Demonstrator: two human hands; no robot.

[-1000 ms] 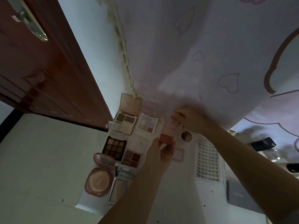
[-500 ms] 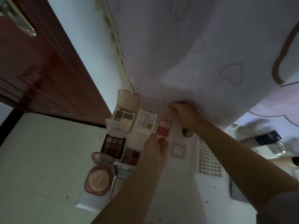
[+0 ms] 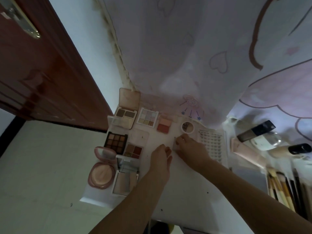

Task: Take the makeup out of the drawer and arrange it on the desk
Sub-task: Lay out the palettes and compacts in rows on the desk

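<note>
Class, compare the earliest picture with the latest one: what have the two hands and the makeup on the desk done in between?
The left hand has let go of the two-tone blush palette, which now lies on the desk right of the pastel eyeshadow palette. The right hand has drawn back from the curtain toward the person, uncovering the small round compact. The left-side palettes and the round pink powder compact kept their arrangement.
</note>
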